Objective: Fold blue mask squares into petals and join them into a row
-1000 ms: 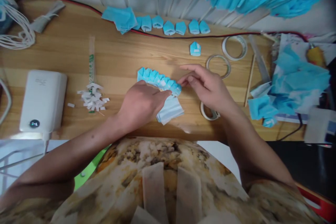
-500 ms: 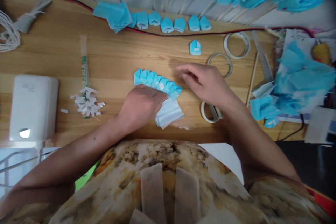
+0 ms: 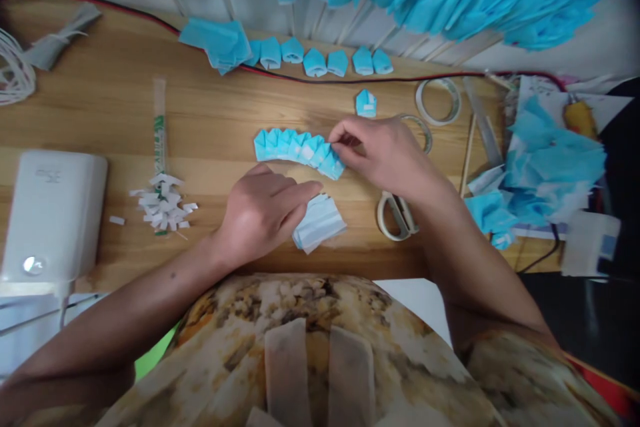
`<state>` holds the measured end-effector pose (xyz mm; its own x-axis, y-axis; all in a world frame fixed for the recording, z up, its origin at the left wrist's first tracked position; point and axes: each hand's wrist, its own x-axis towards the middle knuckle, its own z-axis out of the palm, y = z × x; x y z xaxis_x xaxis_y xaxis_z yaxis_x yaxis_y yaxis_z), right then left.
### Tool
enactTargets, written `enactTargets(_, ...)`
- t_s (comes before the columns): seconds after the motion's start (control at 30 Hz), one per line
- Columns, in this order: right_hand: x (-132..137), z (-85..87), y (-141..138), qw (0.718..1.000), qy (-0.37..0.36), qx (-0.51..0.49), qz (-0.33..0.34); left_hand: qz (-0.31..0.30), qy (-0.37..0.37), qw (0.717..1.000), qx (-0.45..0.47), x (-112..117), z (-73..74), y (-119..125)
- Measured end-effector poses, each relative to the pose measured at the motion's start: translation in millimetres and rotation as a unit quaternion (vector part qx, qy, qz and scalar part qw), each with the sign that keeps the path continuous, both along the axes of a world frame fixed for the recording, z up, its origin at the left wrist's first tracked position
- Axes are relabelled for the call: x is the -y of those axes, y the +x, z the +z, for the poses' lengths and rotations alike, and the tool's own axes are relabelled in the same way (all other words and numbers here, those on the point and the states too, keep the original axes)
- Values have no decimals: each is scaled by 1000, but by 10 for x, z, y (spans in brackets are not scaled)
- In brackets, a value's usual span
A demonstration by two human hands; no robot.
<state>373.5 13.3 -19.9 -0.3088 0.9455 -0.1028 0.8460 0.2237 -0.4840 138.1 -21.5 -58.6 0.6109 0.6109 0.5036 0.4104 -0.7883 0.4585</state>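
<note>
A curved row of folded light-blue pieces point(image 3: 300, 149), overlapping like petals with small white patches, lies on the wooden table. My right hand point(image 3: 383, 150) is at its right end, thumb and forefinger closed on the edge there. Below the row, my left hand point(image 3: 265, 213) holds nothing; its forefinger points right and its other fingers are loosely bent. That fingertip is just above a small stack of pale-blue pleated sheets point(image 3: 320, 221), and I cannot tell whether it touches them. Beyond my right hand sits one folded blue piece point(image 3: 367, 104) with a white patch.
White paper snippets point(image 3: 165, 203) cluster on a tape strip at left, near a white power bank point(image 3: 57, 213). Scissors point(image 3: 397, 217) lie under my right forearm. Tape rolls point(image 3: 456, 101), a ruler point(image 3: 483, 123) and blue scraps point(image 3: 550, 153) are at right. A cable point(image 3: 310, 80) crosses the back.
My left hand has drawn back from the row, its forefinger now over the sheets. My right hand has moved left onto the row's right end. The view has shifted slightly.
</note>
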Motion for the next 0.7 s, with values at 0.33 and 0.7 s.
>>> enactTargets(0.33,-194,-158,29,999,31,-30,10,-6,3,1000,4,-7,-36,-1)
enactTargets(0.7,-301,-195,722,971,120,41,-200,-2,-11,1000,-23,4,-28,3)
